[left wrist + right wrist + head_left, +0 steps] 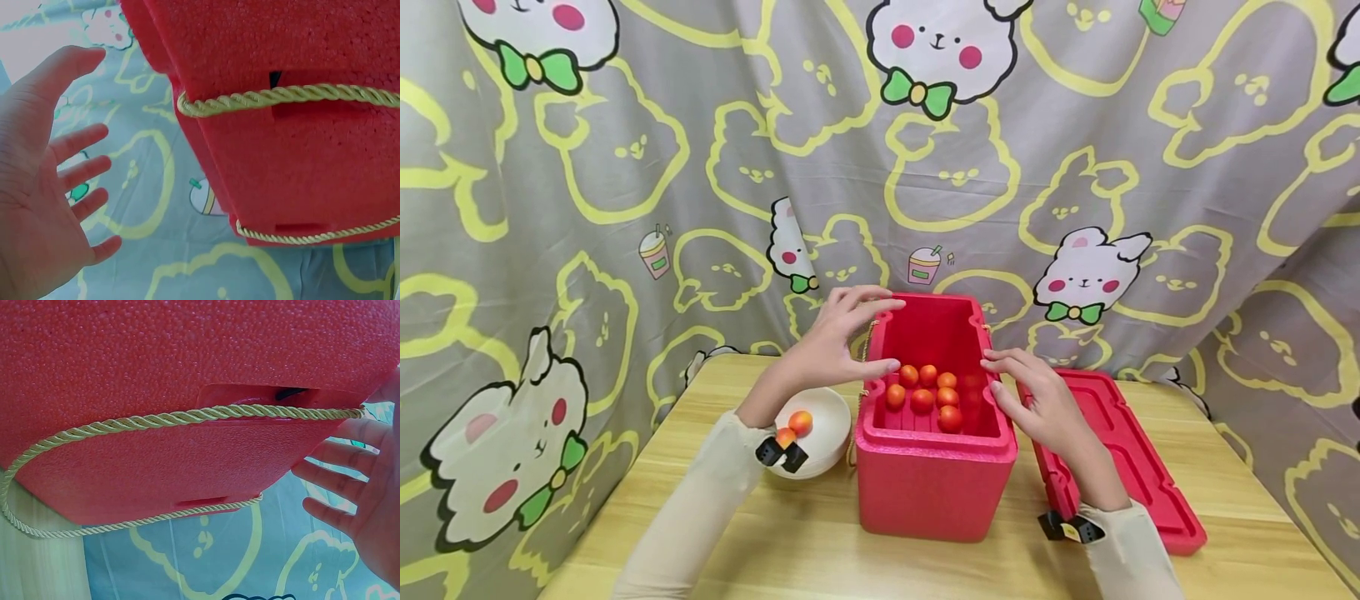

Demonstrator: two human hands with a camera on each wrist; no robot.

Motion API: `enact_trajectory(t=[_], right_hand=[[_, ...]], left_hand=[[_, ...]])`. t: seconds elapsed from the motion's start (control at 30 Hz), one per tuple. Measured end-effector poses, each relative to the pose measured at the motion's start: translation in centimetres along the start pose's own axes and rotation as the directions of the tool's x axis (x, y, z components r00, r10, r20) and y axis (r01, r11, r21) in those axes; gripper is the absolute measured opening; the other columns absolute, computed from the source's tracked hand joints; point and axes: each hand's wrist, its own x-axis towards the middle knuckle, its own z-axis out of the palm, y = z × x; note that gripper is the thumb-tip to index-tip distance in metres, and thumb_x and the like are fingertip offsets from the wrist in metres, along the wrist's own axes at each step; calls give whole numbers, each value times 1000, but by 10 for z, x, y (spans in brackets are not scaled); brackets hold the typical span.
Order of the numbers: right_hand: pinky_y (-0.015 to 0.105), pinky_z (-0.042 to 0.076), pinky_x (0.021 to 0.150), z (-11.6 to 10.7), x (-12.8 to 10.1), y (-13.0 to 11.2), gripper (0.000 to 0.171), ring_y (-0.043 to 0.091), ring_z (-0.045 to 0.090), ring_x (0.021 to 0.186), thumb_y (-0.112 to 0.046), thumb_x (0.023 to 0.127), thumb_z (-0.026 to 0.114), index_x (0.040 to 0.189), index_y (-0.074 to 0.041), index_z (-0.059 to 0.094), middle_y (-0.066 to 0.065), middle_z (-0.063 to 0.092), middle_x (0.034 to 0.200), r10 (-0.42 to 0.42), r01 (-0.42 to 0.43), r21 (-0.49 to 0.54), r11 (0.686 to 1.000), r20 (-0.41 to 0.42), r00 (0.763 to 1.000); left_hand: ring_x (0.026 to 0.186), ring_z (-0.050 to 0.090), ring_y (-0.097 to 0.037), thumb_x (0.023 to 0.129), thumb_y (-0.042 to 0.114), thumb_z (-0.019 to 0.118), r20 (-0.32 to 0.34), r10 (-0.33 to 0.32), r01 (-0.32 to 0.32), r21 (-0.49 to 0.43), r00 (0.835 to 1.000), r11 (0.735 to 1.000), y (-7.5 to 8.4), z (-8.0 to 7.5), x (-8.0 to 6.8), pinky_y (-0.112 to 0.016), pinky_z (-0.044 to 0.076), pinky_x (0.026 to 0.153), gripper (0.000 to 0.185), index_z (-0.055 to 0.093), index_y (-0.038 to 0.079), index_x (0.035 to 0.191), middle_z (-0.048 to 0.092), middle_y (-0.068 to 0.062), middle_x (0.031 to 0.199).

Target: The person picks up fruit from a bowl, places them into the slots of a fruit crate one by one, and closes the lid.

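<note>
A red foam box (928, 496) stands open-topped on the table, with several small orange-red tomatoes (950, 418) on its floor. At its left rim my left hand (831, 337) spreads its thumb and fingers; the left wrist view shows the palm facing the box wall, with nothing held. My right hand (1037, 396) has its fingertips right at the right rim, fingers extended and lightly bent. Twisted gold rope (300, 95) runs along the box's left side, and another gold rope (156, 420) loops along its right side.
Left of the box, partly behind my left forearm, sits a white bowl (829, 433) with two tomatoes (801, 423) showing. The red lid (1150, 475) lies on the wooden table (805, 542) to the right, partly under my right arm. A patterned curtain (820, 167) hangs behind.
</note>
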Motion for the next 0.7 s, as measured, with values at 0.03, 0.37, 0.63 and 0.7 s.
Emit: enact_trajectory(t=[0.03,0.37,0.63,0.7], right_hand=[[55,58,87,0,0,0,36,25,62,118,-13,85,73,120,-9,71,6,67,131,-1,1,0,1000,0,1000],[55,57,88,-1,0,0,35,25,62,118,-14,85,73,120,-10,71,5,67,131,-3,3,-1,1000,1,1000],[54,57,87,0,1,0,34,23,62,117,-13,86,73,121,-14,71,4,67,131,-20,20,-14,1000,1,1000],[54,57,87,-1,0,1,34,23,62,118,-14,87,73,121,-14,71,4,67,131,-21,21,-17,1000,1,1000]], left_hand=[[136,35,-26,78,37,84,-17,2,-2,-2,1000,1000,-2,-1,-1,-54,39,106,75,54,24,146,45,-5,151],[135,32,-28,81,35,81,-95,-95,94,-12,991,995,-27,-4,-27,-56,36,104,73,52,22,147,45,-6,146],[132,34,-31,85,35,80,-55,-212,213,30,976,976,-56,4,-56,-59,31,105,73,49,21,149,46,-8,148],[129,36,-32,85,35,80,-40,-227,229,50,973,972,-64,8,-63,-57,31,103,71,51,19,148,48,-9,147]])
